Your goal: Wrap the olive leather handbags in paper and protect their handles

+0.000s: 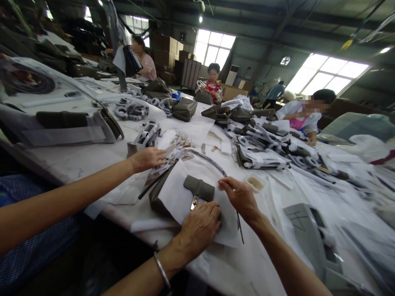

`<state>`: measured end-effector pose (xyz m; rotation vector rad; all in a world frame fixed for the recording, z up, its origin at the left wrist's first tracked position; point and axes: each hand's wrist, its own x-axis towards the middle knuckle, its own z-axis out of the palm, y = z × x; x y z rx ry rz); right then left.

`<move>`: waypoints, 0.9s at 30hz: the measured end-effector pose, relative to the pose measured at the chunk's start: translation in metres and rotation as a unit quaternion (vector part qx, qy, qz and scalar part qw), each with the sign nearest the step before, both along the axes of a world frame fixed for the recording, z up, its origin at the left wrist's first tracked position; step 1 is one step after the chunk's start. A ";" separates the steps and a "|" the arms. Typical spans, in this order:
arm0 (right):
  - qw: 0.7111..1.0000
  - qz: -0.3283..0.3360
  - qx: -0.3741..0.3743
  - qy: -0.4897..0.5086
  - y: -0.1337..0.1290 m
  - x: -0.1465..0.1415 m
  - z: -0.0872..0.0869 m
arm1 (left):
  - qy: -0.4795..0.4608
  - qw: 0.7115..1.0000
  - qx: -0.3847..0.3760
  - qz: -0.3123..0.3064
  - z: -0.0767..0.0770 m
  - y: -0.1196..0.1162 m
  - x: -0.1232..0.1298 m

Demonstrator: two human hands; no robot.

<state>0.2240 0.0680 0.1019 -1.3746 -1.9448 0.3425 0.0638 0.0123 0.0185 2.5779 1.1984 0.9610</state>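
Observation:
A grey handbag (159, 193) lies on the table, its front covered by white paper (175, 189). A grey flap tab (200, 188) with a gold clasp (194, 202) shows on top of the paper. My left hand (202, 224), with a bracelet on the wrist, lies flat over the paper and the tab's lower edge just beside the clasp. Right of the bag, my right hand (239, 197) pinches the thin wrapped strap (212, 161), which arches over the bag's far side. The strap's dark end hangs below that hand.
Another person's hand (149, 159) reaches in from the left, near a pile of small tags (183, 140). Farther back lie wrapped bags (259, 158) and rolled straps (131, 110). A small dish (255, 183) stands right of my right hand. Several people are around the table.

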 end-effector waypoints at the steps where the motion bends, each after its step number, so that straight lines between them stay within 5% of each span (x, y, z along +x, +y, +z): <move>1: 1.000 0.016 0.011 -0.019 -0.013 -0.001 -0.006 | -0.016 1.000 -0.006 0.014 -0.001 0.000 0.000; 6: 0.995 0.025 0.093 -0.008 -0.064 -0.007 -0.032 | -0.057 0.997 0.032 0.033 -0.010 0.003 -0.001; 14: 0.990 0.061 0.125 -0.008 -0.078 -0.008 -0.047 | -0.066 0.998 -0.008 -0.014 -0.005 0.005 -0.006; 21: 0.995 0.070 0.048 0.045 -0.079 0.001 -0.039 | -0.076 0.994 -0.063 -0.050 0.002 0.005 -0.007; 27: 0.994 -0.025 0.044 0.098 -0.073 0.015 -0.024 | -0.037 0.996 -0.064 -0.042 0.001 0.006 -0.009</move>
